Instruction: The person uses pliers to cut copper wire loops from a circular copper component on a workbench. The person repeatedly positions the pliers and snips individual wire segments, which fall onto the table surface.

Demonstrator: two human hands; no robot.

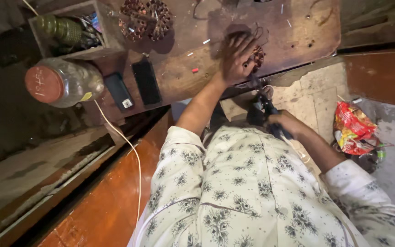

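Observation:
My left hand (236,57) lies flat with fingers spread on a copper wire coil (258,56) near the edge of the worn wooden workbench (293,32). My right hand (283,123) is below the bench edge, closed around the dark handles of pliers (264,103) whose tip points up toward the coil. I wear a light floral shirt with rolled sleeves.
Two dark phones (146,81) lie on the bench's left part. A plastic jar with a red lid (62,81) lies beside a wooden box (76,29) of odds and ends. Copper windings (145,18) sit at the back. A red plastic bag (354,128) lies on the floor.

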